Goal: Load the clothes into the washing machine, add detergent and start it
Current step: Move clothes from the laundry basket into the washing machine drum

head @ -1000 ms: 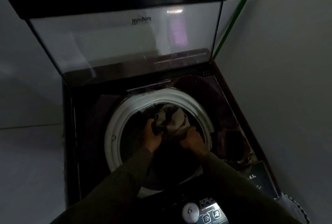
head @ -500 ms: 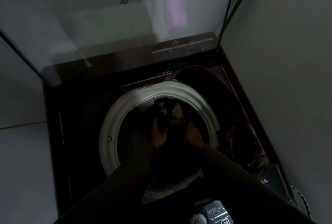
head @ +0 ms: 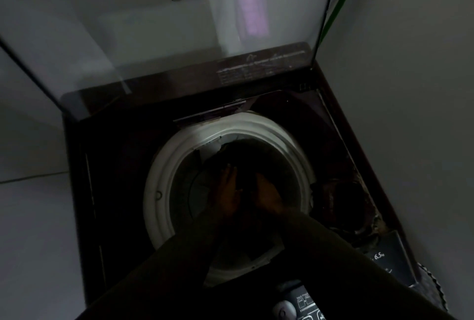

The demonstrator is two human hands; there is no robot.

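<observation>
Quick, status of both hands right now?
Left hand: open, fingers straight, resting on the clothes in the drum.
Right hand: also in the drum, too dark to tell.

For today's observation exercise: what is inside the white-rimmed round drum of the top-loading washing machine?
The left hand and right hand reach into the white-rimmed drum, on dark clothes. The drum's floor is hidden under them and in shadow.

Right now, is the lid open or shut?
Open: the lid stands raised behind the drum rim, leaving the drum uncovered.
</observation>
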